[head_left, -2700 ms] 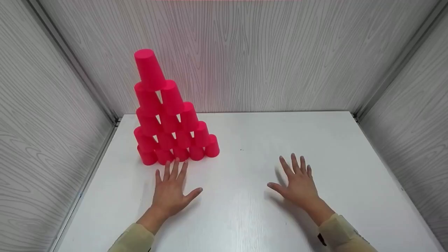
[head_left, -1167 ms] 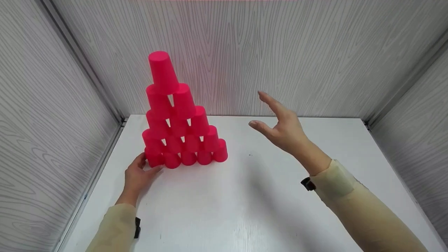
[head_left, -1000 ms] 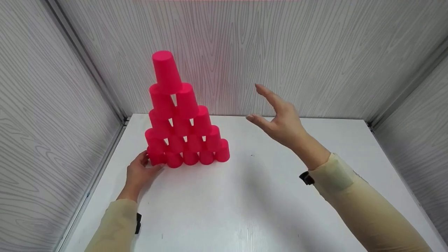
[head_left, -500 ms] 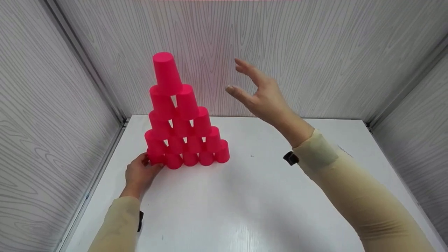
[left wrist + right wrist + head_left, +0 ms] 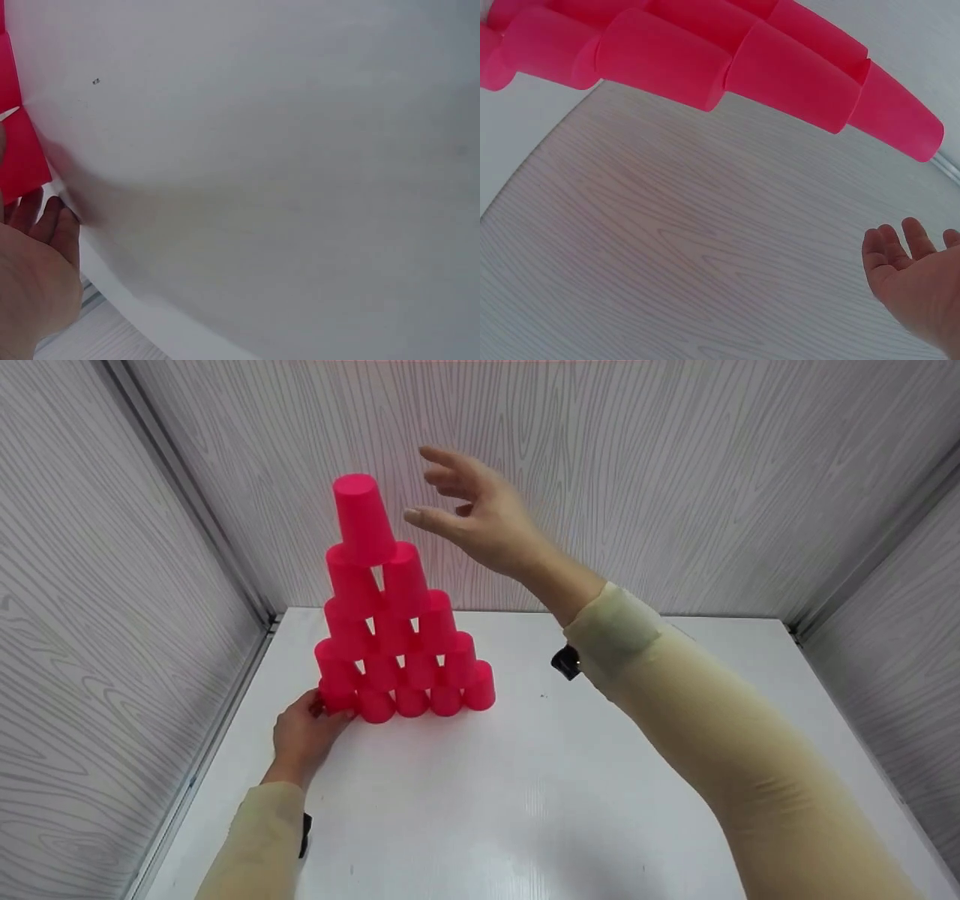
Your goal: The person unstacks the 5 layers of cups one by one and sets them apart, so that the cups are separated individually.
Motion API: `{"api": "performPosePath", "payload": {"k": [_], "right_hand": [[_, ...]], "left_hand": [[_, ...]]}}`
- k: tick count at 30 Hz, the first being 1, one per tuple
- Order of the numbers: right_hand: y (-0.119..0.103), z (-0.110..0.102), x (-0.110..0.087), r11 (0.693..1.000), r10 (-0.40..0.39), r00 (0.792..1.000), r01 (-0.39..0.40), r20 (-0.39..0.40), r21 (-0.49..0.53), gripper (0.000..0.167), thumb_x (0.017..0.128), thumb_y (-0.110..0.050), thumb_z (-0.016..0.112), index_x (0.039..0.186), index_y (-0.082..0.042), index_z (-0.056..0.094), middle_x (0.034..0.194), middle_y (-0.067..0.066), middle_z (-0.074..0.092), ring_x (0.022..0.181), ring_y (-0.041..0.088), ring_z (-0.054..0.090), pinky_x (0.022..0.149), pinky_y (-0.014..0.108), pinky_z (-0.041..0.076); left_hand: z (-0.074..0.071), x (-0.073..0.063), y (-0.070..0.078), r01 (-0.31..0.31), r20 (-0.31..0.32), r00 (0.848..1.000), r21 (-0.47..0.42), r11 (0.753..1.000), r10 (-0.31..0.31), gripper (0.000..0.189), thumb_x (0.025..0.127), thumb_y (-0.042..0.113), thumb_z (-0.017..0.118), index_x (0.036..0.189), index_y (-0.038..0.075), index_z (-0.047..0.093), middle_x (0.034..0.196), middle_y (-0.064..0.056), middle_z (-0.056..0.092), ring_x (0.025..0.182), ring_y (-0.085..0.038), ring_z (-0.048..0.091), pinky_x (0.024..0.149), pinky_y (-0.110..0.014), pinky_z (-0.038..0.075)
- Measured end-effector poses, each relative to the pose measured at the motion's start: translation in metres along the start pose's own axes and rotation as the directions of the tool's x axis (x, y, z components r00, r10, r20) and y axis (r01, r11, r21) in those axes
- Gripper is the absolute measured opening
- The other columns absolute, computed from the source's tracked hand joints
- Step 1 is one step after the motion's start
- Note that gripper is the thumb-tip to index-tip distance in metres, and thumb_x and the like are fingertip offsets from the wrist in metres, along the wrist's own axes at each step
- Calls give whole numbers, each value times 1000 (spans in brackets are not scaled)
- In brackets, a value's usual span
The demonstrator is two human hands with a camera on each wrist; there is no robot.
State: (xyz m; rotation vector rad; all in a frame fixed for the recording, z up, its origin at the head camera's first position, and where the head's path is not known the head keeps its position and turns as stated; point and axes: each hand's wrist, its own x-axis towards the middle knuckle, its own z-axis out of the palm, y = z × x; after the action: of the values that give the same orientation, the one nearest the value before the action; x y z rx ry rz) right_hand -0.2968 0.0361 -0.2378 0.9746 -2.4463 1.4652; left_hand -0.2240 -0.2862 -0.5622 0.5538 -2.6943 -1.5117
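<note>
Upside-down red cups (image 5: 394, 630) are stacked in a pyramid on the left half of the table, narrowing to a single top cup (image 5: 364, 521). My left hand (image 5: 300, 735) grips the bottom-left cup (image 5: 337, 703), thumb at its front and fingers around its left side. The left wrist view catches that cup (image 5: 24, 156) at its edge beside the curled fingers. Raised just right of the top cup, my right hand (image 5: 487, 514) has thumb and fingers spread apart and holds nothing. In the right wrist view a gap separates this hand (image 5: 919, 289) from the top cup (image 5: 896, 112).
A white table (image 5: 480, 802) carries the stack. Behind it rises a grey wood-grain panel (image 5: 660, 487), with similar side panels at left (image 5: 97, 585) and right (image 5: 900, 645). The right forearm (image 5: 712, 720) reaches across the table's right half.
My right hand has risen and moved left from the table's right side to beside the top cup. My left hand has gone to the bottom-left cup and stayed there. The cups remain stacked.
</note>
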Motion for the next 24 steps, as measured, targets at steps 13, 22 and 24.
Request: {"api": "performPosePath", "payload": {"k": [13, 22, 24], "right_hand": [[-8, 41, 35, 986, 29, 997, -39, 66, 159, 76, 93, -21, 85, 160, -22, 48, 149, -2, 59, 129, 13, 56, 99, 25, 54], [-3, 49, 33, 976, 69, 996, -80, 60, 205, 71, 96, -15, 81, 159, -21, 49, 146, 1, 59, 125, 13, 59, 95, 25, 56], [-3, 49, 32, 974, 63, 997, -72, 46, 214, 69, 96, -15, 80, 158, -19, 49, 145, 1, 59, 124, 14, 59, 95, 25, 56]], "left_hand": [[4, 0, 2, -7, -3, 1000, -11, 1000, 7, 86, 91, 40, 86, 161, 15, 44, 149, -11, 57, 135, -37, 55, 103, -47, 57], [13, 7, 2, -77, -8, 997, 39, 996, 77, 80, 94, 38, 83, 160, 12, 46, 149, -13, 60, 135, -37, 57, 105, -48, 55], [14, 9, 1, -100, -11, 995, 63, 993, 101, 77, 95, 38, 82, 159, 10, 47, 148, -14, 61, 135, -37, 57, 106, -49, 55]]}}
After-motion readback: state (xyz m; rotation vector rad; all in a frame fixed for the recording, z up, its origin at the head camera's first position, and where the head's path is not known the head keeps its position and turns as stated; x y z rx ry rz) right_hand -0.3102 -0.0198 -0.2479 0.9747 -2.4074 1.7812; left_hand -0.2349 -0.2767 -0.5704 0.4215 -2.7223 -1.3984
